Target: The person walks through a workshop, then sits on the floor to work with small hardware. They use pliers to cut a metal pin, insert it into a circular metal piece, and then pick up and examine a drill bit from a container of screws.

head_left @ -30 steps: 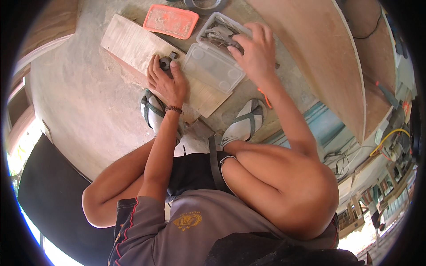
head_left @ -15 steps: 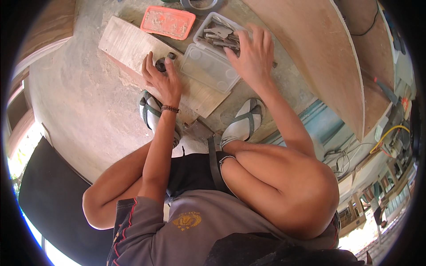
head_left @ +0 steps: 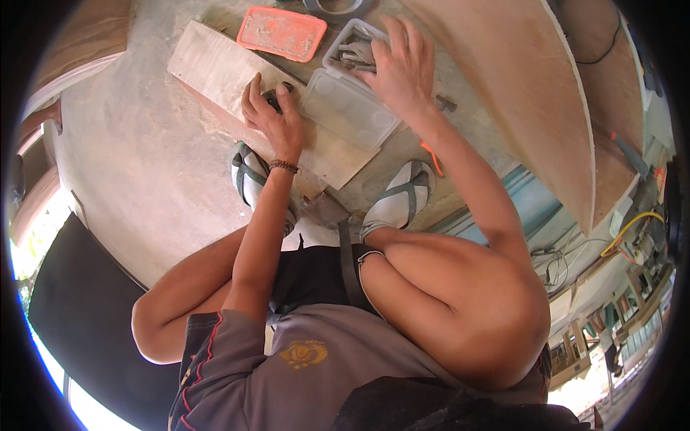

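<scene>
My left hand (head_left: 277,126) is on a pale wooden board (head_left: 208,61), its fingers and thumb curved round a black rounded part (head_left: 272,99) that they partly cover. My right hand (head_left: 404,72) reaches over a clear plastic box (head_left: 332,59) with its fingers spread. Loose metal bits (head_left: 356,52) fill the box, and the hand hides its right side. The thumb is close to the bits; whether it touches any I cannot tell. The box's transparent lid (head_left: 348,111) lies folded out, partly over the board.
A dusty orange-red lid (head_left: 280,34) lies beyond the board, with a roll of tape (head_left: 338,6) at the far edge. Curved wooden panels (head_left: 517,93) stand on the right. An orange strip (head_left: 433,158) is beside my right sandal (head_left: 402,197). A small dark piece (head_left: 445,104) lies on the floor.
My right hand has shifted over the box, uncovering the small dark piece. Beside the right sandal the orange strip now shows. My left hand covers more of the black part. The view has shifted slightly.
</scene>
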`<action>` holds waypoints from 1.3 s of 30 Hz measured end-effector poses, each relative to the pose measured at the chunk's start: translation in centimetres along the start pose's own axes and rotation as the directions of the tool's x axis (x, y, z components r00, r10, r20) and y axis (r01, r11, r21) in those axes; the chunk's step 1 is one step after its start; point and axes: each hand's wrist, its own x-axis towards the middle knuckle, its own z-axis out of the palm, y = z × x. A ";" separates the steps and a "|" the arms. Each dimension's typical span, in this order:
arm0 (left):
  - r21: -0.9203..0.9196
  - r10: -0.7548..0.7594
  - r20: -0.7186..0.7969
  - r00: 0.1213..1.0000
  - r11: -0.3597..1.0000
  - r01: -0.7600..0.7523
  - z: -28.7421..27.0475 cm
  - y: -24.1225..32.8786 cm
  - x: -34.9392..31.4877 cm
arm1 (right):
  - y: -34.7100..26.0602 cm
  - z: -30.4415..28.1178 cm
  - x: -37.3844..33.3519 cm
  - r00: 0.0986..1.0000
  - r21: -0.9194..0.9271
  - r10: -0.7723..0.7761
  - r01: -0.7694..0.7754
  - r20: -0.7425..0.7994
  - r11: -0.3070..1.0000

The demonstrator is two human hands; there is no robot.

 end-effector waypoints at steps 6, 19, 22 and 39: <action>0.032 0.031 -0.050 0.998 0.999 -0.030 0.5 -0.3 -0.1 | 0.4 0.7 0.8 0.993 -0.120 -0.114 0.117 0.032 0.986; 0.034 0.043 -0.041 0.998 0.999 -0.041 0.6 0.0 0.0 | 0.9 1.4 1.5 0.999 0.056 -0.037 0.039 -0.029 0.998; 0.034 0.047 -0.046 0.998 0.998 -0.045 0.7 0.0 0.1 | 2.7 1.1 0.6 0.996 0.248 -0.030 0.051 -0.085 0.967; -0.062 0.112 -0.109 0.988 0.991 -0.119 0.1 1.4 1.2 | 3.2 -2.4 -6.7 0.969 0.478 0.237 -0.172 -0.077 0.861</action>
